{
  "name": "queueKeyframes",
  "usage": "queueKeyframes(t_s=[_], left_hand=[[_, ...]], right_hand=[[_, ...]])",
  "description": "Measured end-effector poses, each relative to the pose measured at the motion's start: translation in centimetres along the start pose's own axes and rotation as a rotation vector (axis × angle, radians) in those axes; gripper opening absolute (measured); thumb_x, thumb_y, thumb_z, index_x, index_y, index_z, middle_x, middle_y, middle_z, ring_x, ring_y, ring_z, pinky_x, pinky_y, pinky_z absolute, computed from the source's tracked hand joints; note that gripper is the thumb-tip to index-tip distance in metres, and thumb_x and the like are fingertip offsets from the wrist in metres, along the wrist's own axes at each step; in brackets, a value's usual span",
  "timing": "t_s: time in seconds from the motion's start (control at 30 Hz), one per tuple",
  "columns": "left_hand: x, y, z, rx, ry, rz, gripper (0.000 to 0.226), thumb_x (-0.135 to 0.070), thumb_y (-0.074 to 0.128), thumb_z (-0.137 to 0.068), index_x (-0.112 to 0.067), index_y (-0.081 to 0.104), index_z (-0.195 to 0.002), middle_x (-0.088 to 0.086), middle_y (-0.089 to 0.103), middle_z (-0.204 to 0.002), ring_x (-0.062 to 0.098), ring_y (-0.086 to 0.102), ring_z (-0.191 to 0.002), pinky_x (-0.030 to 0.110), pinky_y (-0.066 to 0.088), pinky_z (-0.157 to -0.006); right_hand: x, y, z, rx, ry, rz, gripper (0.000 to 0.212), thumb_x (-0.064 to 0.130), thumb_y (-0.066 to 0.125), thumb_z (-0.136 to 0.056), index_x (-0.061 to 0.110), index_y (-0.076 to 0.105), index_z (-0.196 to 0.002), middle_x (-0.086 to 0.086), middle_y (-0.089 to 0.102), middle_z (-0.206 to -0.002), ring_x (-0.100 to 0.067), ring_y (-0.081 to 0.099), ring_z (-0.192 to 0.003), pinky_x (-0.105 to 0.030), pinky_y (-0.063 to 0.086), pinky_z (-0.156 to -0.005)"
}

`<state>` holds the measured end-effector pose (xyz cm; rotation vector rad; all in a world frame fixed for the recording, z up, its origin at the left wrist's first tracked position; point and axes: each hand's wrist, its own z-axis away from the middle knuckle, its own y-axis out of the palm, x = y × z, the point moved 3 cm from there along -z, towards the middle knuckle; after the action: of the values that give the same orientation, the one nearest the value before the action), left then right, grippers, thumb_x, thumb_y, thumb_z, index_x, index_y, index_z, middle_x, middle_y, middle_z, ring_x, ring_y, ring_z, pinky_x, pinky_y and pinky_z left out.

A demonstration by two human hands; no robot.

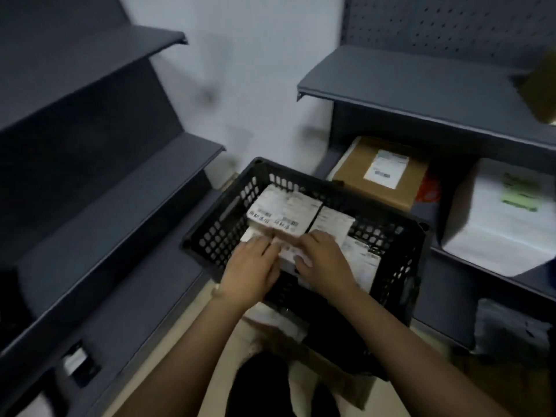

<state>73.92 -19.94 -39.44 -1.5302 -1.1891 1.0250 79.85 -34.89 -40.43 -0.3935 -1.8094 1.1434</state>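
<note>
Near: both hands down inside a black basket (221, 227). Left hand (251, 267) on the left edge of a small white parcel (288, 255), fingers bent onto its top; right hand (323, 260) on the right edge, fingers curled round it. Parcel gripped between the two hands, touching both, in the basket's near-left part. Just beyond the fingertips, a larger labelled parcel (282, 212), partly over the small one. To its right, more white parcels (332, 222) in the basket. Farther right, on shelving, a brown carton (382, 173) and a white bag (505, 224). Left, grey shelves (120, 188).
</note>
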Motion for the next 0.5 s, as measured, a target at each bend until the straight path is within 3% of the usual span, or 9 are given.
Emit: queueKeyframes(t_s=[0.07,0.2,0.4,0.5], left_hand=[[0.0,-1.5,4.3,-0.019,-0.108,-0.029,0.016,-0.027,0.066,-0.081,-0.018,0.061,-0.093,0.000,0.054,-0.083,0.022,0.052,-0.076,0.032,0.032,-0.065],[1.5,-4.3,13.8,-0.030,-0.349,-0.110,0.015,-0.033,0.053,-0.083,-0.018,0.058,-0.087,0.000,0.052,-0.081,0.024,0.051,-0.075,0.035,0.038,-0.063],[2.8,-9.6,28.7,-0.115,-0.705,-0.249,0.020,-0.033,0.047,-0.085,-0.018,0.060,-0.088,0.000,0.052,-0.081,0.025,0.050,-0.075,0.036,0.039,-0.063],[3.3,-12.1,36.7,-0.169,-0.876,-0.294,0.015,-0.029,0.055,-0.084,-0.018,0.059,-0.093,0.000,0.053,-0.083,0.024,0.051,-0.076,0.035,0.042,-0.065]], right_hand=[[2.8,1.1,1.1,0.018,-0.124,0.000,0.020,0.017,0.064,-0.085,0.015,0.064,-0.106,-0.005,0.060,-0.105,-0.024,0.053,-0.100,-0.039,0.048,-0.084],[10.0,4.1,3.6,0.091,-0.370,-0.030,0.016,0.012,0.066,-0.077,0.015,0.063,-0.093,-0.005,0.058,-0.092,-0.026,0.055,-0.086,-0.039,0.049,-0.073],[23.2,9.4,8.3,0.221,-0.723,-0.037,0.022,0.013,0.066,-0.077,0.018,0.063,-0.098,-0.001,0.058,-0.096,-0.025,0.055,-0.092,-0.039,0.050,-0.081],[30.4,12.5,11.9,0.298,-0.872,-0.064,0.021,0.012,0.066,-0.080,0.016,0.065,-0.101,-0.001,0.059,-0.099,-0.024,0.056,-0.095,-0.037,0.048,-0.086]])
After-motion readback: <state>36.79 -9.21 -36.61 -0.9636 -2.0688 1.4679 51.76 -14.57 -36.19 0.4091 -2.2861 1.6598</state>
